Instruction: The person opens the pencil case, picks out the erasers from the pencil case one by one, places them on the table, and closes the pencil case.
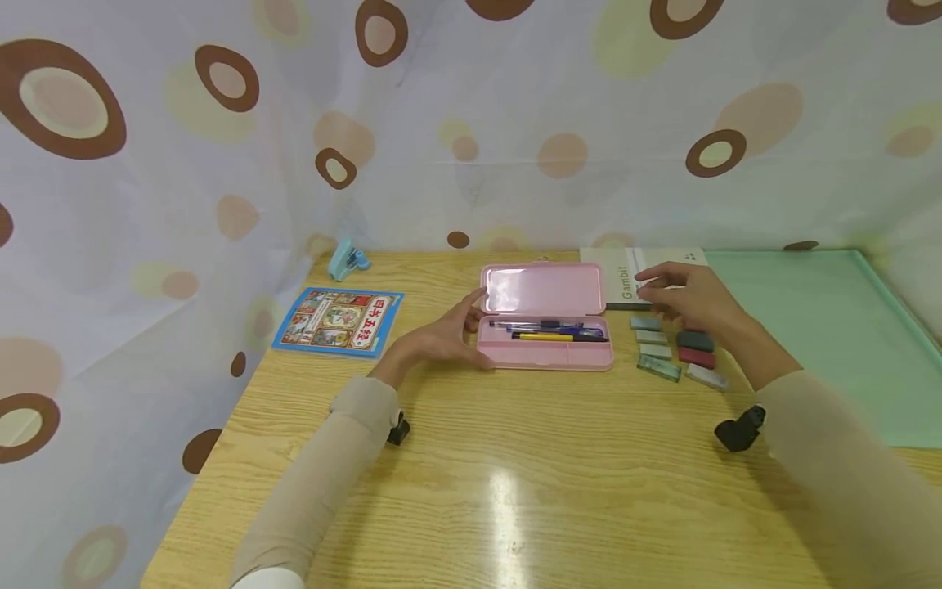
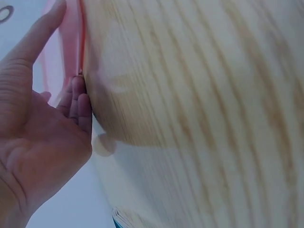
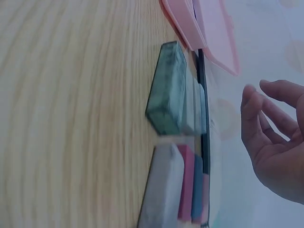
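An open pink pencil case (image 1: pixel 545 325) lies on the wooden table (image 1: pixel 478 458), with several pens (image 1: pixel 548 330) in its tray. My left hand (image 1: pixel 445 335) rests open against the case's left end, thumb near the lid, fingers straight (image 2: pixel 78 102). My right hand (image 1: pixel 688 298) hovers with loose fingers above a group of small erasers (image 1: pixel 677 352) to the right of the case, holding nothing. In the right wrist view the erasers (image 3: pixel 173 137) lie in rows and the hand (image 3: pixel 273 133) floats beside them.
A colourful book (image 1: pixel 338 321) lies at the left, with a small light-blue gadget (image 1: pixel 346 260) behind it. A white "Gambit" booklet (image 1: pixel 625 274) sits behind the erasers. A green mat (image 1: pixel 824 327) covers the right side. A spotted curtain (image 1: pixel 221 147) encloses the table.
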Demonstrator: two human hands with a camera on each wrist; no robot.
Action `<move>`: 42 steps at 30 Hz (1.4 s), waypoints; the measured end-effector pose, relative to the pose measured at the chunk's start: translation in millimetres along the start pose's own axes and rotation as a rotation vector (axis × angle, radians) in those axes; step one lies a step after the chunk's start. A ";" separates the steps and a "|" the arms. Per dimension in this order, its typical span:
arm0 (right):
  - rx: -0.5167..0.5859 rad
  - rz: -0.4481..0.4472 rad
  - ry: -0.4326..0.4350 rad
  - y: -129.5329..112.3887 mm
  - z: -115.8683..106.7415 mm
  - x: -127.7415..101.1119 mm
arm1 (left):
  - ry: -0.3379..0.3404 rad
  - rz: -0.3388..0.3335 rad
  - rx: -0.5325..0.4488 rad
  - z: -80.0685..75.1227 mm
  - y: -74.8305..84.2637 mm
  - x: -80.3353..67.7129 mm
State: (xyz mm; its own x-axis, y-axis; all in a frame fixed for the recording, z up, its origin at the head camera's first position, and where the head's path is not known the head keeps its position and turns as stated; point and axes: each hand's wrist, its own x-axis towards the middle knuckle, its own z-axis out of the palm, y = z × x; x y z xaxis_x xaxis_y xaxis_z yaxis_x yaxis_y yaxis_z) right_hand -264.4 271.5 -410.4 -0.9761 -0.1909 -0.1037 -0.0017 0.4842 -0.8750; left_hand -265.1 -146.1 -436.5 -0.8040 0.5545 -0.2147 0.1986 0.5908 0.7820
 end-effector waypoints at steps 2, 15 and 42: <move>0.019 -0.022 0.001 -0.5 5.8 7.6 | 0.001 -0.010 -0.004 0.0 3.1 -2.1; 0.182 0.057 -0.049 -16.6 40.6 36.5 | 0.033 -0.088 0.256 -2.2 9.1 -15.2; 0.068 -0.244 -0.071 -22.9 63.0 -13.7 | 0.020 -0.070 0.329 1.9 7.1 -12.0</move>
State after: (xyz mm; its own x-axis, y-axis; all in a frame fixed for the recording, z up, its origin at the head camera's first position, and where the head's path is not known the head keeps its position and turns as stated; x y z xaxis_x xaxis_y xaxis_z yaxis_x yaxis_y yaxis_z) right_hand -237.3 209.2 -418.7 -0.9308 -0.3559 0.0838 -0.2188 0.3583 -0.9076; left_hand -253.0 -147.5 -429.5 -0.8324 0.4960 -0.2472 0.3100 0.7865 0.5342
